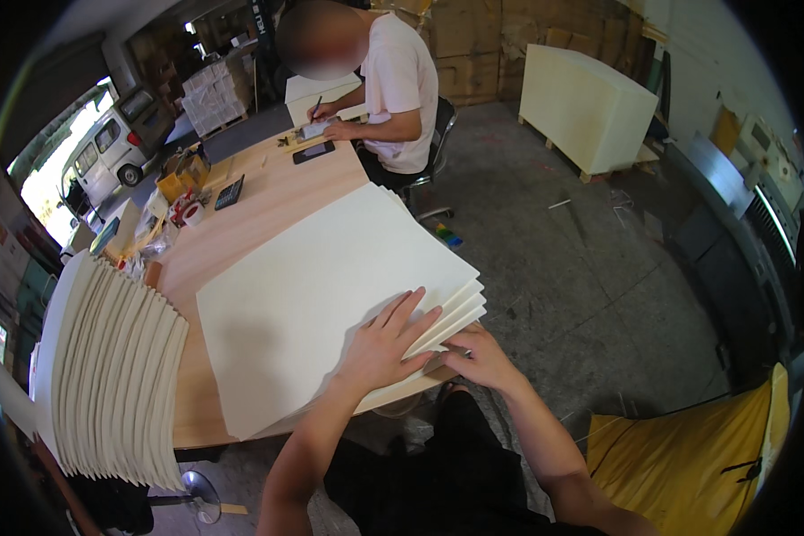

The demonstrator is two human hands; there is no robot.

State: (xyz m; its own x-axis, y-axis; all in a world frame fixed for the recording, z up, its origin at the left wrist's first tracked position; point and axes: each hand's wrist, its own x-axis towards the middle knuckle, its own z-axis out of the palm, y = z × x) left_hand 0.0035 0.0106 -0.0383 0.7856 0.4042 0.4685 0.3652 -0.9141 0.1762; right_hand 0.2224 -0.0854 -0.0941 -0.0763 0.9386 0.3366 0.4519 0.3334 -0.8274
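Observation:
A stack of large white sheets, like thick paper or card, lies on the wooden table in front of me. Its right corner is fanned into several layers. My left hand rests flat on the top sheet near that corner, fingers spread. At the corner's near edge, my right hand has its fingers bent and closed around the edges of the lower sheets; its fingertips are partly hidden. To the left stands a second, thick pile of white sheets, its edges curved and fanned out in many layers.
Across the table a person sits writing with a pen. A phone, a calculator and tape rolls lie on the tabletop. Yellow cloth hangs at lower right. A large white pallet stack stands behind.

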